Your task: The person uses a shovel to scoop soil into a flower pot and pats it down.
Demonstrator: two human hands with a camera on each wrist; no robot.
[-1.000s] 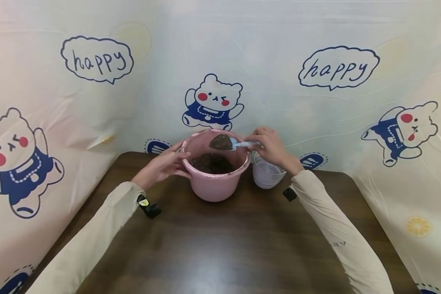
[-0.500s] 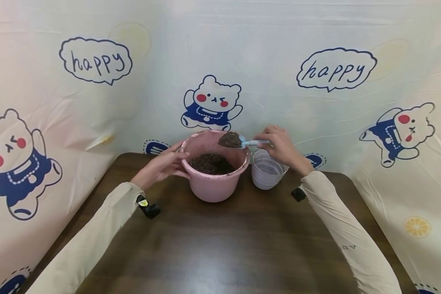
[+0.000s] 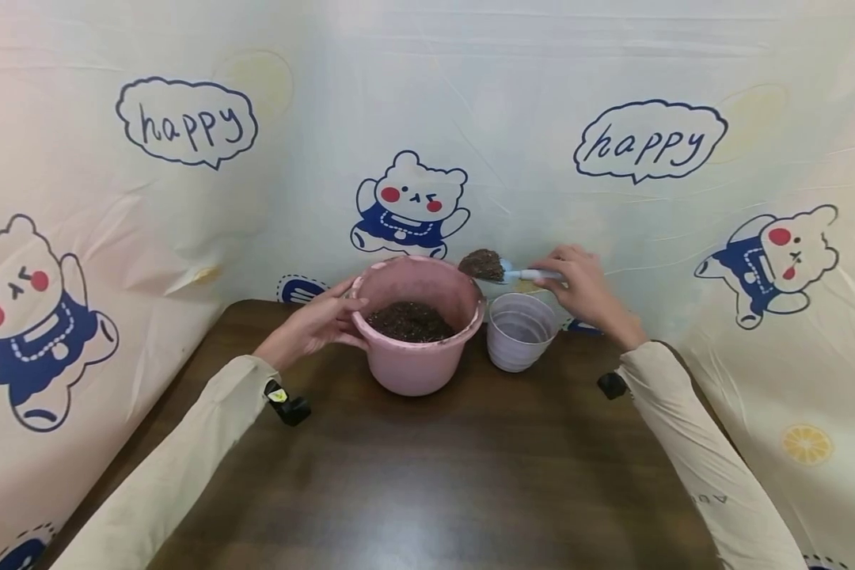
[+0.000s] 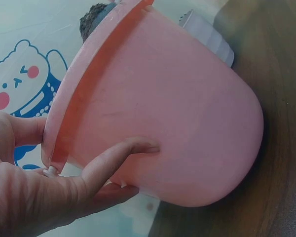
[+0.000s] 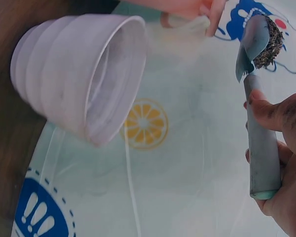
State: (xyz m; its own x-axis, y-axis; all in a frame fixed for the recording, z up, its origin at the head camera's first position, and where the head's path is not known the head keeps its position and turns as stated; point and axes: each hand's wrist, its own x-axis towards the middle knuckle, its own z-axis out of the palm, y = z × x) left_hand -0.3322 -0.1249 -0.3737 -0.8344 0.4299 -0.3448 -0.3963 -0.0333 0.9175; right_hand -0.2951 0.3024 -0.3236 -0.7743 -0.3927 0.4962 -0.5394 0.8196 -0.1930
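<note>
A pink bucket (image 3: 416, 368) with dark soil (image 3: 409, 322) inside stands on the table. My left hand (image 3: 317, 323) grips its rim at the left, the thumb over the edge and the fingers against the outer wall, as the left wrist view shows. My right hand (image 3: 580, 285) holds a small blue trowel (image 5: 263, 138) by its handle, thumb along the top. A heap of soil (image 3: 481, 265) lies on the trowel's blade, raised beside the bucket's right rim. Below the trowel and right of the bucket stands a pale ribbed pot (image 3: 520, 336), with no soil showing inside it.
The dark wooden table (image 3: 413, 467) stretches from the bucket towards me. Close behind and at both sides hangs a printed cloth (image 3: 520, 95) with bears and lettering. Bits of soil cling to the bucket's rim.
My right hand has moved right with the loaded trowel, from over the bucket's opening to above the pale pot's left side. The left hand and the bucket have stayed in place.
</note>
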